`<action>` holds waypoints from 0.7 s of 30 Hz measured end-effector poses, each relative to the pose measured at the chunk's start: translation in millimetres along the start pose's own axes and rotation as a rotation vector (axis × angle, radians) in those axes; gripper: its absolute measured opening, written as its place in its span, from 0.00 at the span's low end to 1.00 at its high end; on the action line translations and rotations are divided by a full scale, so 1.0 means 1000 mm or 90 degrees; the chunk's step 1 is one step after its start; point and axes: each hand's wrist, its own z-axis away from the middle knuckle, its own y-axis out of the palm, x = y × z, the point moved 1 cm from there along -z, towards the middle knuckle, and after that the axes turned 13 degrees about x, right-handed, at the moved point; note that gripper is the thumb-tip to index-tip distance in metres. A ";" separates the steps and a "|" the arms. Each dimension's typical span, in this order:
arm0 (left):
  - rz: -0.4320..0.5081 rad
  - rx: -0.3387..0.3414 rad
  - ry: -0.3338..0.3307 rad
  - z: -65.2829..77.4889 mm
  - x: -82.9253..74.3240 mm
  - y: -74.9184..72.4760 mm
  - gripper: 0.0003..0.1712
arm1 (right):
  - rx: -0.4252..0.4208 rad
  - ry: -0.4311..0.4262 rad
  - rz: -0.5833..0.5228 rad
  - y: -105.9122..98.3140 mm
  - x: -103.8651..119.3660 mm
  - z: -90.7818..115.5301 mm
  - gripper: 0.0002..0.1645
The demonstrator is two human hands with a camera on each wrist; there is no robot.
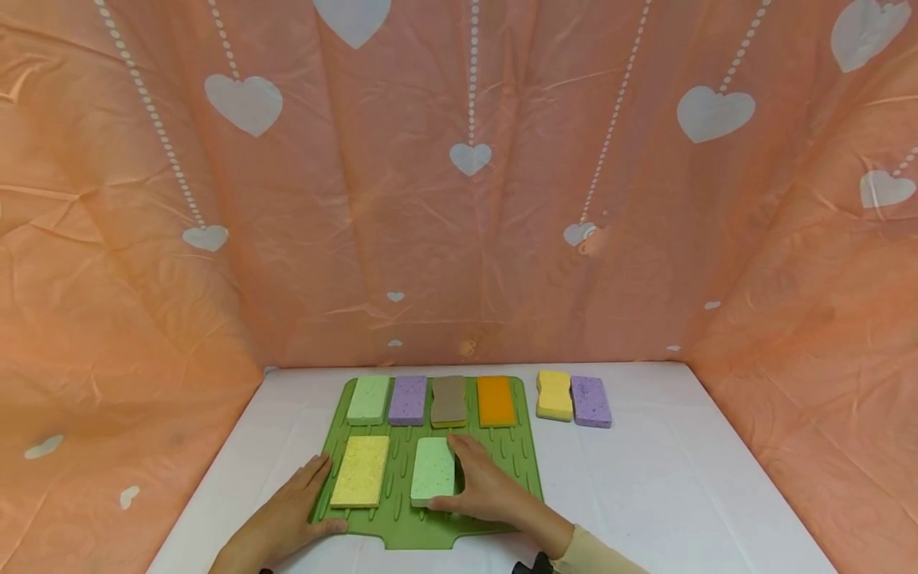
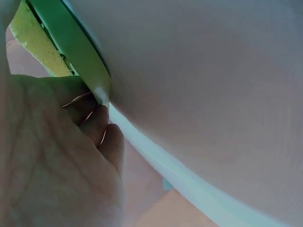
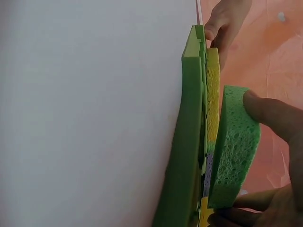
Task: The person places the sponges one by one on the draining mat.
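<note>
My right hand grips a light green sponge by its two ends, thumb at the near end and fingers at the far one. In the right wrist view the sponge is close over the green ribbed mat. My left hand rests at the left edge of the mat, fingers fairly straight along it, beside a yellow sponge. The back row on the mat has a light green sponge, a purple sponge, a grey-topped sponge and an orange sponge.
To the right of the mat, a yellow sponge with curved sides and a purple sponge lie side by side on the white table. A pinkish-orange curtain with hearts encloses the table at the back and sides.
</note>
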 end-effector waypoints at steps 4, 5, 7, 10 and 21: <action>0.002 0.002 -0.001 0.000 0.000 0.000 0.71 | 0.012 0.004 0.000 0.003 0.004 -0.007 0.71; 0.003 0.003 -0.001 0.000 0.000 0.000 0.71 | 0.015 0.005 0.001 0.003 0.005 -0.009 0.71; 0.004 0.006 -0.001 0.000 -0.001 0.000 0.71 | 0.018 0.009 0.003 0.005 0.007 -0.012 0.72; 0.006 0.007 -0.002 0.000 -0.001 0.000 0.71 | 0.020 0.014 0.001 0.007 0.009 -0.016 0.72; 0.004 0.001 0.001 0.000 -0.001 -0.001 0.71 | 0.028 0.029 0.002 0.008 0.018 -0.028 0.71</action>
